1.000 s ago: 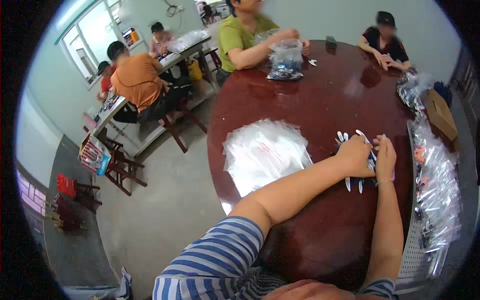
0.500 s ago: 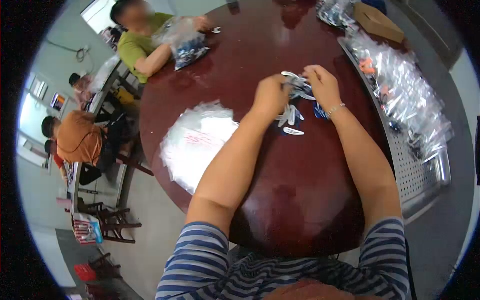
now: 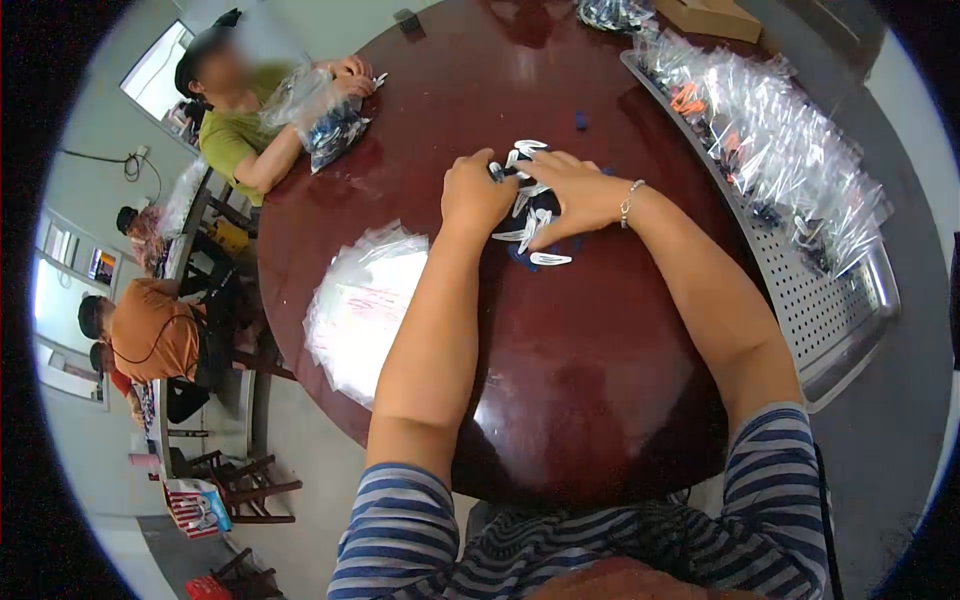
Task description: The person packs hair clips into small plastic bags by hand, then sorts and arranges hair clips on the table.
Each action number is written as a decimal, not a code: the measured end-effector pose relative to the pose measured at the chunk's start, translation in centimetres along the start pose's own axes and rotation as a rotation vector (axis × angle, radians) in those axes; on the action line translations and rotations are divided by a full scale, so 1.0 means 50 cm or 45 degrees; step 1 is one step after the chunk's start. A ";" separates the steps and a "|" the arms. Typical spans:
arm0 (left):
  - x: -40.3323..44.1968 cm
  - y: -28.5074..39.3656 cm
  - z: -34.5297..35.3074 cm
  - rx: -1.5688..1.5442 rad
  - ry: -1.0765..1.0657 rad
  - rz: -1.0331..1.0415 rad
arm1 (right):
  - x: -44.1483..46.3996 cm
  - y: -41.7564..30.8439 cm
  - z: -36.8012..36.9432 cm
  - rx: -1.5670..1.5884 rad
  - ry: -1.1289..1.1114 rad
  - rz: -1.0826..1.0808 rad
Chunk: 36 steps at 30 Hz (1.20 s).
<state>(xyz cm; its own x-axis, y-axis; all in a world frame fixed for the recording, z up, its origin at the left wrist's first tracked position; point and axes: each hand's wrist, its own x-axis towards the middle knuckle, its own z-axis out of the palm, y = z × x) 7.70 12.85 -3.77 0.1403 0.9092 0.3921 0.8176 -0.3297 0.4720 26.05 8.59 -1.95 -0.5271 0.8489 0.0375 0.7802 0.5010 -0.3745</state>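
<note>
A small pile of snap hair clips [image 3: 537, 222], white, black and dark blue, lies on the table between my hands. My left hand [image 3: 478, 195] is closed at the pile's left side, with a dark hair clip [image 3: 496, 172] at its fingertips. From the right, my right hand [image 3: 582, 196] reaches over the pile, its fingers and thumb apart and touching the clips. One white clip [image 3: 551, 259] lies at the pile's near edge. My palms and fingers hide part of the heap.
A stack of clear plastic bags [image 3: 365, 310] lies left on the round dark-red table [image 3: 600, 370]. At right, a perforated metal tray [image 3: 815, 305] holds many filled bags [image 3: 765, 140]. Across the table, a person in green [image 3: 245, 140] handles a bag of clips [image 3: 335, 135]. A cardboard box [image 3: 710, 18] stands behind.
My right hand has moved left and down over the clips, its fingers spreading. My left hand has shifted slightly left. A small dark blue piece now shows beyond the pile. The view has turned slightly.
</note>
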 end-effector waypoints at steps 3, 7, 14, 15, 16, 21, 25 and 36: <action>-0.002 0.020 -0.013 0.084 -0.163 0.102 | -0.005 -0.013 0.020 -0.147 0.099 -0.024; -0.011 0.035 -0.014 -0.127 -0.175 0.025 | 0.024 0.009 0.044 -0.002 0.476 -0.095; -0.010 0.043 -0.016 -0.414 -0.128 0.064 | 0.028 0.022 0.039 0.368 0.705 0.118; -0.012 0.047 -0.014 -0.466 -0.085 0.074 | 0.029 0.020 0.034 0.420 0.721 0.161; -0.013 0.050 -0.012 -0.517 -0.042 0.083 | 0.029 0.018 0.031 0.414 0.727 0.157; -0.004 0.034 -0.013 -0.381 0.061 0.110 | 0.037 0.014 0.035 0.569 0.901 -0.119; 0.002 0.002 0.006 -0.172 0.063 0.013 | 0.031 -0.001 0.028 0.649 0.951 -0.106; 0.000 0.002 0.009 -0.339 -0.131 0.097 | 0.017 0.049 0.016 0.269 0.541 0.130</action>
<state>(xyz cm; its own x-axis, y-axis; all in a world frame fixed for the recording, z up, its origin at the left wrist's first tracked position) 8.03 12.91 -4.07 0.2623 0.8958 0.3589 0.6293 -0.4407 0.6401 27.26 10.44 -3.57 -0.2330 0.9077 0.3490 0.7122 0.4036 -0.5744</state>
